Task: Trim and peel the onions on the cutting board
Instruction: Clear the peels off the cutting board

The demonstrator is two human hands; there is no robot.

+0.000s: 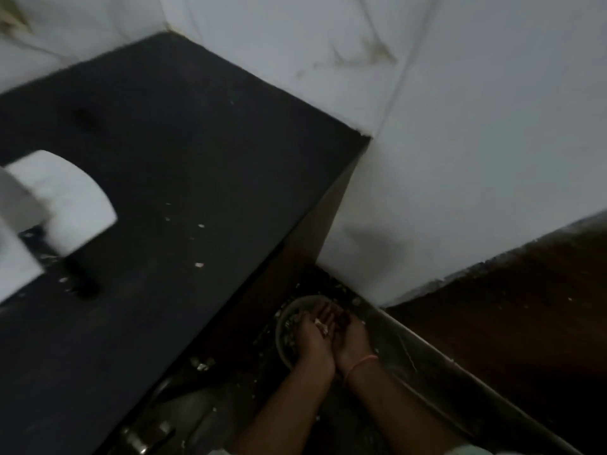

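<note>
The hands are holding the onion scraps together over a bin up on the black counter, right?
Not quite. The head view shows both hands, left and right, cupped together with the scraps over a round bin down on the floor beside the black counter, not on it.

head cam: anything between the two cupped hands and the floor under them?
Yes. In the head view a round bin with pale scraps in it sits below the left hand and right hand, which cradle pale peel scraps.
</note>
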